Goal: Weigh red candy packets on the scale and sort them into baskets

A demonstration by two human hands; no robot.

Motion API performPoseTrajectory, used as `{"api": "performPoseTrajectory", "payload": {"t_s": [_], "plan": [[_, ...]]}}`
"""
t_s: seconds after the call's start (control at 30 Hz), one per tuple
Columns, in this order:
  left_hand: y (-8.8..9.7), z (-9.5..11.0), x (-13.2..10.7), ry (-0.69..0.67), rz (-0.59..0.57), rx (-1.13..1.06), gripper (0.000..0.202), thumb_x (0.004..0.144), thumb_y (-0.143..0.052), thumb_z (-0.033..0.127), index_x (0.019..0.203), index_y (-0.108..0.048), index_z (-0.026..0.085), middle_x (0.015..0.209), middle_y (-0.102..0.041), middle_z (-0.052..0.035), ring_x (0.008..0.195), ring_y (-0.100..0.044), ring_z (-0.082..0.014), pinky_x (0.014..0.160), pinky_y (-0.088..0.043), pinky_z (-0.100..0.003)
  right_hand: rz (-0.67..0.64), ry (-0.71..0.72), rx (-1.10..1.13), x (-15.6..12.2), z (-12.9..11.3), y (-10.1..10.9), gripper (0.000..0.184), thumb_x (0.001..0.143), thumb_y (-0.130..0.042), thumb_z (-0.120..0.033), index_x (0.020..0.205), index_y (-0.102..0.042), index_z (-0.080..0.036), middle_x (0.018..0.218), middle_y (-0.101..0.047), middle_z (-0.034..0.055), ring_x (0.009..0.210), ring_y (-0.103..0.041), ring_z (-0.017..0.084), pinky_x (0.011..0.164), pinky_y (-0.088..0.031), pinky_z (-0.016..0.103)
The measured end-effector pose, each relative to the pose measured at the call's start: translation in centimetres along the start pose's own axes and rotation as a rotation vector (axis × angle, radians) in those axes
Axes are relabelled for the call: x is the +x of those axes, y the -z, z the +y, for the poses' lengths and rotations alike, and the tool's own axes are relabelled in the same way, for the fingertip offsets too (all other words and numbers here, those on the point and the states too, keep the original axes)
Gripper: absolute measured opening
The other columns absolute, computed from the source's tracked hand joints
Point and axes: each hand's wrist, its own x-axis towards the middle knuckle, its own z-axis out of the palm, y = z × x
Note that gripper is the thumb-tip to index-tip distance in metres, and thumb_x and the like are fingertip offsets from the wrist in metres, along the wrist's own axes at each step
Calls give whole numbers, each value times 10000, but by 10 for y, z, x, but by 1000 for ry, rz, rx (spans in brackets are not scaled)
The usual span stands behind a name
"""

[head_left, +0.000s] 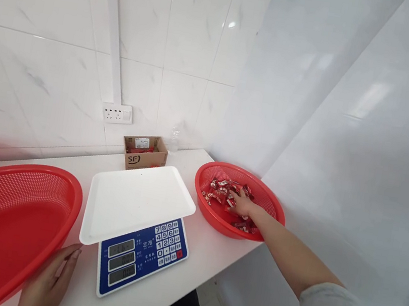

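My right hand (242, 204) reaches into the red plastic basket (278, 205) on the right. Its fingers are spread over small red-wrapped packets (217, 194) and touch them; none is visibly lifted. Fingertips are partly lost among the wrappers. Low on the left, my left hand (52, 276) rests on the table beside the rim of a larger red basket (77, 199), fingers loosely stretched and nothing seen in them. Between the two baskets stands a digital scale (144, 252) with a bare white pan (137, 204) and a blue keypad panel.
Behind the scale sits a small cardboard box (148, 160) with red items inside. A clear plastic bottle (174, 140) stands beside it near the tiled wall. A socket plate (117, 113) is on that wall. The white table (166, 285) ends at its front edge, and a smooth wall rises at right.
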Motion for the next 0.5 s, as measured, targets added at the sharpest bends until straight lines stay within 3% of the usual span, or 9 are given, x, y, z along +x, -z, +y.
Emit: {"api": "performPoseTrajectory", "payload": {"t_s": [0.07, 0.17, 0.33, 0.5], "plan": [[-3, -4, 0, 17, 15, -17, 658, 784, -208, 655, 694, -730, 264, 844, -723, -83, 1129, -552, -271, 1109, -241, -400, -13, -15, 15, 11, -3, 7, 943, 715, -602, -542, 1457, -105, -238, 1503, 172, 141, 1356, -82, 392, 1045, -234, 479], [-7, -6, 0, 51, 88, 6, 642, 816, -171, 584, 723, -712, 252, 857, -718, -75, 1109, -570, -254, 1058, -336, -408, -75, 8, 43, 20, -11, 12, 990, 684, -573, -636, 1457, -103, -234, 1501, 190, 132, 1348, -129, 395, 1048, -230, 481], [-10, 2, -2, 186, 166, 119, 380, 730, -471, 530, 913, -657, 254, 915, -706, -58, 911, -663, -272, 754, -570, -370, -203, 128, 67, 13, -26, 11, 1075, 554, -701, -585, 1440, -210, -226, 1523, -60, 133, 1333, -220, 367, 1039, -280, 456], [-10, 16, -1, 268, 154, 195, 376, 703, -486, 524, 903, -630, 240, 861, -710, -55, 830, -684, -257, 677, -582, -327, -249, 244, 110, -5, -23, 28, 805, 664, -613, -584, 1357, -405, -231, 1425, -373, 113, 1232, -418, 313, 968, -377, 407]]}}
